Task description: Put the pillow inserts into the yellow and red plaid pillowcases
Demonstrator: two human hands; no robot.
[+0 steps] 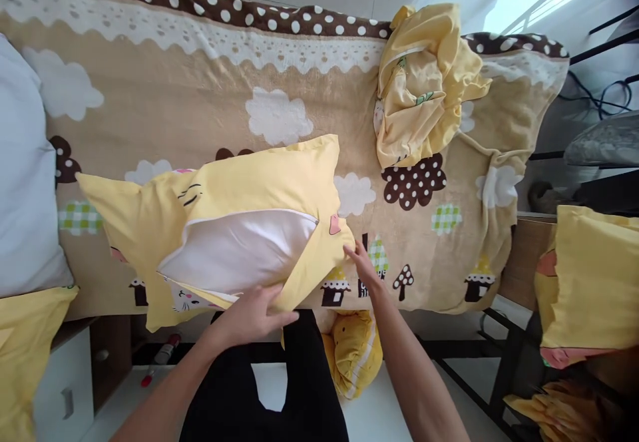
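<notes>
A yellow pillowcase with printed cartoon faces lies across the bed, its long zipped side gaping. Through the opening shows a white pillow. My left hand is at the near edge of the opening, with the fabric between its thumb and fingers. At the case's right end, my right hand pinches the corner near a pink print; its fingertips are partly behind the cloth. The left end of the case sags in loose folds.
A crumpled yellow cloth lies on the beige patterned blanket. A white pillow is at the left edge, above more yellow fabric. Folded yellow fabric sits at the right. A yellow cushion is below the bed edge.
</notes>
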